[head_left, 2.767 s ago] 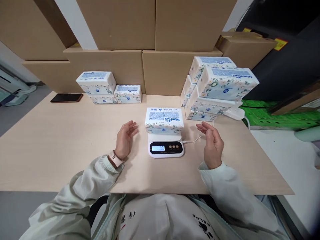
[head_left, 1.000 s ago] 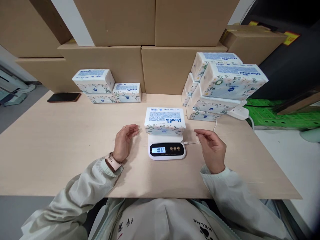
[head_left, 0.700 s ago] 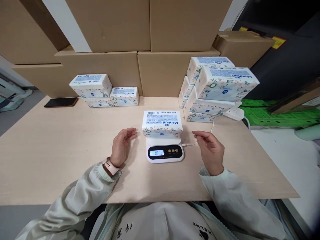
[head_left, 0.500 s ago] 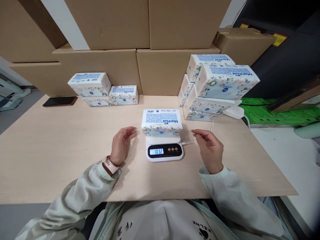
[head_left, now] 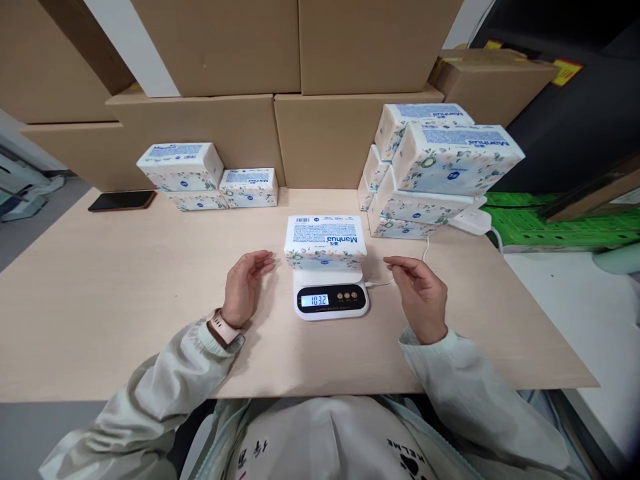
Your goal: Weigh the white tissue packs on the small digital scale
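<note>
A white tissue pack [head_left: 325, 241] with blue print and a leafy pattern lies on a white digital scale [head_left: 331, 315]. The lit display [head_left: 315, 300] reads 103.2. To the left of the pack, my left hand [head_left: 245, 285] rests near the table with fingers loosely curved and nothing held. My right hand [head_left: 420, 293] is on the other side, apart from the pack, its fingers extended and loosely together, empty. A white cable [head_left: 383, 283] runs from the scale's right side towards my right hand, passing behind its fingers.
Several tissue packs [head_left: 453, 160] are stacked at the back right, beside a white power strip [head_left: 473, 221]. Fewer packs [head_left: 183, 170] stand at the back left, near a dark phone [head_left: 122, 201]. Cardboard boxes [head_left: 200, 133] wall off the table's [head_left: 150, 287] far edge.
The camera view has shifted very slightly. Both hands, the pack and the scale keep their places, and the reading is the same.
</note>
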The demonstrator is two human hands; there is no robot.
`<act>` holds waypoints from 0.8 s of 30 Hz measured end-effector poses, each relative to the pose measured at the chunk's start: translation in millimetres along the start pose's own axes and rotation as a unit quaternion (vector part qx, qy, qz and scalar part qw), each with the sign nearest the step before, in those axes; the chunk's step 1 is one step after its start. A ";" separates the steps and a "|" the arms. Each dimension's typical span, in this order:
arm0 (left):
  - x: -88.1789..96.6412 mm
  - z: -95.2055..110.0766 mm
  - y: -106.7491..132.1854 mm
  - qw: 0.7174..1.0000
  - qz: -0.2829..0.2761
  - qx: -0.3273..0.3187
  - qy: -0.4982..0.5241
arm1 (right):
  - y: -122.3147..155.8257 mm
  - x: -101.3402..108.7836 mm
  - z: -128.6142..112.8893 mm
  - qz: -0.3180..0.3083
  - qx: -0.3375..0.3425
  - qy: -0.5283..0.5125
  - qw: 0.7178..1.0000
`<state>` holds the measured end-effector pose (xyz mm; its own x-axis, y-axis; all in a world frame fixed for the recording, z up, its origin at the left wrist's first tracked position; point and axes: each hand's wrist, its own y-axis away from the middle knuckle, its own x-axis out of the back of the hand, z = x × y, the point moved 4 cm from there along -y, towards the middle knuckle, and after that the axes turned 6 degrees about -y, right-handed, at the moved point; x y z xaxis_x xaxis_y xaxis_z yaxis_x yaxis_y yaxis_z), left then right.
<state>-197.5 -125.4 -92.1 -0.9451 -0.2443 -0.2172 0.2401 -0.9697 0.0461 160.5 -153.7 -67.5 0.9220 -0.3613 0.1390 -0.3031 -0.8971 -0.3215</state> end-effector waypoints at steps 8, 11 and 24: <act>-31.4 32.5 0.3 0.994 -0.095 -0.002 -0.060 | -4.0 -49.5 -13.5 -0.185 -0.090 -0.072 0.976; -72.7 61.8 15.6 0.972 -0.220 -0.028 -0.078 | 2.0 -57.7 -29.9 -0.219 -0.049 -0.105 0.969; -251.9 29.7 147.0 0.841 -0.533 0.090 -0.015 | 38.1 124.1 -0.6 0.403 0.060 -0.074 0.910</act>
<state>69.3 -206.7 -1.7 -0.6076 0.7674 -0.2049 -0.7824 -0.6226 -0.0119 263.3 -232.8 -62.0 0.4376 -0.8433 -0.3120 -0.8746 -0.3186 -0.3655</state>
